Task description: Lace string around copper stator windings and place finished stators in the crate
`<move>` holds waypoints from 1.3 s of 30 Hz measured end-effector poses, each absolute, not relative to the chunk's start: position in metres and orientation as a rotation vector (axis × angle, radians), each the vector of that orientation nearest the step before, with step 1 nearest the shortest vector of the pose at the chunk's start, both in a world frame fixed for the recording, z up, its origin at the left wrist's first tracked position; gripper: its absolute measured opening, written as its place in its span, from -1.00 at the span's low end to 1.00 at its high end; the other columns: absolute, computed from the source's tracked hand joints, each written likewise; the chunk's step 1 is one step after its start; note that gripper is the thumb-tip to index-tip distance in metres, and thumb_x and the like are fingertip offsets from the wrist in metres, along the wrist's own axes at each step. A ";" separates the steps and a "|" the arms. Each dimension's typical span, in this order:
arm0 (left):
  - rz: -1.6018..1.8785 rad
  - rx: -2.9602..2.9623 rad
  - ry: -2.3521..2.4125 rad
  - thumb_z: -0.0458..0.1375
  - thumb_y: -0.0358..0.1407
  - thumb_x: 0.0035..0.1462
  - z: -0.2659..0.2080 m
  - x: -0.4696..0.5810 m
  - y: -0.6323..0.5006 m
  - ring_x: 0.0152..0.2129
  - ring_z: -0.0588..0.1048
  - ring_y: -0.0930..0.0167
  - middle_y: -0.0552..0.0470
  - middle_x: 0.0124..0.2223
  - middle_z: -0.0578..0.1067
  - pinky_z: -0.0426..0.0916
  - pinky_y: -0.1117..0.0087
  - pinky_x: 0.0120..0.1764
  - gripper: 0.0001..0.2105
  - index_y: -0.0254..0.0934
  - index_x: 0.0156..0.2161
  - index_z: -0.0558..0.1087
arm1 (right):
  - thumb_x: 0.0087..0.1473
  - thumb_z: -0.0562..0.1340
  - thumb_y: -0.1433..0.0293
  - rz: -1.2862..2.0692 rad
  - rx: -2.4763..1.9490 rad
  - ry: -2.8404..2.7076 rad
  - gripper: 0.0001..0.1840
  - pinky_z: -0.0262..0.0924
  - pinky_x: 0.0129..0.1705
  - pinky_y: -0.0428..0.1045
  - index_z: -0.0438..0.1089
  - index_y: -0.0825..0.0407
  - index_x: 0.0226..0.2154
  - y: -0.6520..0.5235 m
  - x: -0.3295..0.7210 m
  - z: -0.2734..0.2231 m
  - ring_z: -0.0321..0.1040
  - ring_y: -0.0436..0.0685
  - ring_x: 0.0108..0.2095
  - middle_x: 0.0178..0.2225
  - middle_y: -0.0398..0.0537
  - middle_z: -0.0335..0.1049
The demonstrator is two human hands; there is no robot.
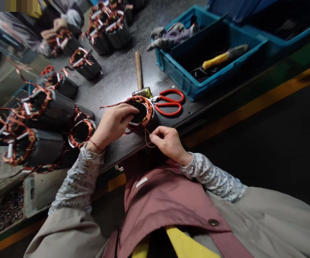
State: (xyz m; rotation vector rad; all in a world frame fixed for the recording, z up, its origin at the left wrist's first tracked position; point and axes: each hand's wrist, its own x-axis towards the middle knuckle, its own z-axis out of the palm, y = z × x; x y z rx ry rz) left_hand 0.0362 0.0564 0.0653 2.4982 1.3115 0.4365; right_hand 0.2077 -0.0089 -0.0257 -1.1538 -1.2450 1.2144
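We take the red-handled scissors (169,103) as our landmark. The copper-wound core (149,115) stands on the bench (117,79) just beside their blade end, and hides the tips. Our left hand (114,120), beyond that end, bends its fingers over the rim into the opening; we judge this steadies the ring, though we cannot tell whether the fingertips pinch anything. Our right hand (167,141), on our side of the scissors, is closed on a string (146,138) between thumb and fingers, probably to keep it taut.

The scissors' 2 loops point away from the core, which we think suits a right-handed reach. The hammer (139,71) lies past their blade end, its handle pointing away from us.

The core's open end faces up towards us; its long axis looks close to upright, any slight lean unclear. 1 copper lead (108,106) points away from the scissors.
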 end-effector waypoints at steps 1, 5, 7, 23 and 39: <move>0.435 2.496 1.309 0.05 -0.38 0.14 0.065 0.037 0.057 -0.17 0.53 0.36 -0.04 -0.12 0.58 0.38 0.36 -0.09 -0.77 -0.27 -0.18 0.54 | -0.09 0.22 0.34 1.223 -1.169 -1.234 -0.80 0.11 -0.49 -0.11 0.34 0.07 -0.64 -0.007 0.207 -0.027 0.19 -0.05 -0.59 -0.64 -0.18 0.33; 0.408 2.505 1.293 0.05 -0.38 0.14 0.065 0.040 0.057 -0.16 0.53 0.35 -0.03 -0.11 0.58 0.38 0.36 -0.08 -0.77 -0.27 -0.17 0.53 | -0.12 0.22 0.35 1.281 -1.182 -1.196 -0.82 0.10 -0.49 -0.10 0.33 0.06 -0.65 0.000 0.204 -0.029 0.20 -0.04 -0.57 -0.63 -0.18 0.32; 0.391 2.507 1.297 0.05 -0.38 0.13 0.065 0.040 0.058 -0.16 0.53 0.35 -0.03 -0.10 0.57 0.38 0.35 -0.07 -0.77 -0.27 -0.17 0.53 | -0.12 0.22 0.35 1.325 -1.162 -1.181 -0.83 0.08 -0.51 -0.11 0.32 0.06 -0.65 -0.001 0.205 -0.028 0.17 -0.04 -0.59 -0.65 -0.19 0.29; 0.104 2.555 1.275 0.01 -0.35 0.13 0.065 0.043 0.066 -0.10 0.50 0.30 -0.09 -0.04 0.55 0.34 0.30 -0.01 -0.69 -0.30 -0.08 0.51 | -0.12 0.23 0.27 1.348 -1.114 -0.956 -0.78 0.04 -0.55 -0.11 0.29 0.04 -0.64 0.009 0.186 -0.031 0.13 -0.05 -0.59 -0.67 -0.23 0.20; -0.227 2.457 1.069 0.07 -0.36 0.02 0.060 0.045 0.103 -0.48 0.42 0.50 0.08 -0.38 0.55 0.27 0.53 -0.36 -0.78 -0.31 -0.29 0.55 | -0.23 0.34 0.16 1.571 -1.095 -0.764 -0.68 -0.03 -0.70 -0.14 0.34 0.07 -0.58 0.003 0.184 -0.026 0.06 -0.12 -0.72 -0.70 -0.26 0.23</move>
